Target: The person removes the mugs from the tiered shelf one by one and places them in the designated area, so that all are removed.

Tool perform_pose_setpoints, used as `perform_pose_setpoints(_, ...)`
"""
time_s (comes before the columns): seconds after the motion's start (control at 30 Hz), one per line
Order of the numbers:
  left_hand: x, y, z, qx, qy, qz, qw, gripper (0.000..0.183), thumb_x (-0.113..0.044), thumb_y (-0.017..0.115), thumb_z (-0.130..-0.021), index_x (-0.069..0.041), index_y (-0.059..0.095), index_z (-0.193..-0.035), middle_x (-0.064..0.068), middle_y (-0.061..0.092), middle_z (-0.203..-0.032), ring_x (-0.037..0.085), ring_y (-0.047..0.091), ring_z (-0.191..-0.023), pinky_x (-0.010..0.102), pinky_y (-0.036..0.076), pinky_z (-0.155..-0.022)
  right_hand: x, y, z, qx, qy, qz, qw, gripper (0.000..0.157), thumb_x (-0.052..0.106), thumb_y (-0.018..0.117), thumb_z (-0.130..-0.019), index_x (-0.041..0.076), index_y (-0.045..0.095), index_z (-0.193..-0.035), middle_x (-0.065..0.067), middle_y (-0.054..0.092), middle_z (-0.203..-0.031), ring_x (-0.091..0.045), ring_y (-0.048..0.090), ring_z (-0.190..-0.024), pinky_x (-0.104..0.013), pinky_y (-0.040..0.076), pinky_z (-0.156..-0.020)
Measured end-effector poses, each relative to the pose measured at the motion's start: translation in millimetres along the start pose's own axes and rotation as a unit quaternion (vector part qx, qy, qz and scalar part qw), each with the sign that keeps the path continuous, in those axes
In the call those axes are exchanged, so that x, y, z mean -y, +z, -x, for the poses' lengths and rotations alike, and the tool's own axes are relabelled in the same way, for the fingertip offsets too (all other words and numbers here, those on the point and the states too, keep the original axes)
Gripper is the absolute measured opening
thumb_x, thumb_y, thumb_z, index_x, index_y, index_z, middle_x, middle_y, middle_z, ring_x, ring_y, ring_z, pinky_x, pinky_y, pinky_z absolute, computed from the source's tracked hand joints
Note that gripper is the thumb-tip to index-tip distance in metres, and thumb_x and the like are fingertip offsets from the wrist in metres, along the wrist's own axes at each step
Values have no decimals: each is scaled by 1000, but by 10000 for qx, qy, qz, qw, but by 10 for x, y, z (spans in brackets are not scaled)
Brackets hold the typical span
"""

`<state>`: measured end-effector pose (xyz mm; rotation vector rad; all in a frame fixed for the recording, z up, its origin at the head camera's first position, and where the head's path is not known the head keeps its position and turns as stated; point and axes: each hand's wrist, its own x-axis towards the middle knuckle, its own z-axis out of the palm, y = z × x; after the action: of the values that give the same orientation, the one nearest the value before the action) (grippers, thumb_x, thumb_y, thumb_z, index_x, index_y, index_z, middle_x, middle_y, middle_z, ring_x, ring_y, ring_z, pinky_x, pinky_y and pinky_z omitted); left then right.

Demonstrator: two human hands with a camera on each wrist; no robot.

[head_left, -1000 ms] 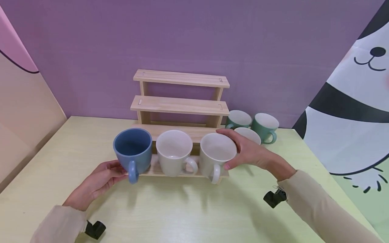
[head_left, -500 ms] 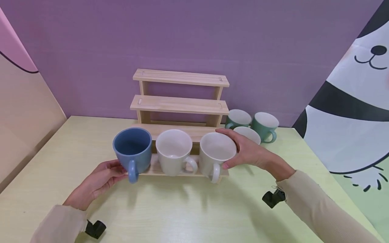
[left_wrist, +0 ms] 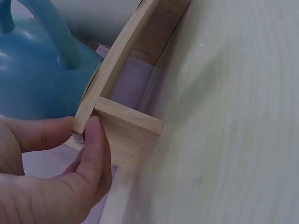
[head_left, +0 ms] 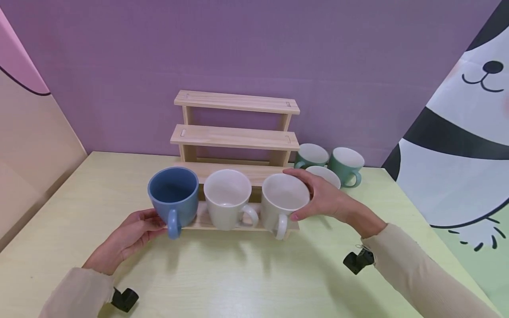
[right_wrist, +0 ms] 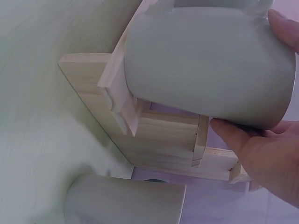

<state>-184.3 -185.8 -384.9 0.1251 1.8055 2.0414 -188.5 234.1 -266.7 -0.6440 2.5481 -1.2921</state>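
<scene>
A tiered wooden stand (head_left: 234, 137) holds three mugs along its lowest step: a blue mug (head_left: 173, 194) at left, a white mug (head_left: 227, 198) in the middle and another white mug (head_left: 284, 198) at right. All handles face the front. My left hand (head_left: 133, 236) pinches the left end of the lowest step (left_wrist: 93, 102), thumb and fingers on either face of the board, right under the blue mug. My right hand (head_left: 326, 196) grips the right-hand white mug (right_wrist: 210, 65) around its side near the rim; that mug stands at the step's end.
Behind my right hand, two green mugs (head_left: 347, 165) and a white mug (head_left: 324, 174) stand on the pale table (head_left: 222, 282). The stand's upper steps bear nothing. A purple wall (head_left: 238, 48) rises close behind the stand, with a panda picture (head_left: 469, 132) at right.
</scene>
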Motion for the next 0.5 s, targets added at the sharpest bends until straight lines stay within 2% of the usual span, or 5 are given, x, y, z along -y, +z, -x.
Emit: perform_pose_setpoints(0.5,3,-9,-6,163,146,-148,9996,50,8,43,-89,19,26,-135,0,57,-102,9,63,-90,23,55,-88,-52,-77,121,-105,50,-183,9998,89,10,86,-63,6,40,-139,-17,53,-127,-31,50,-111,-40,48,-89)
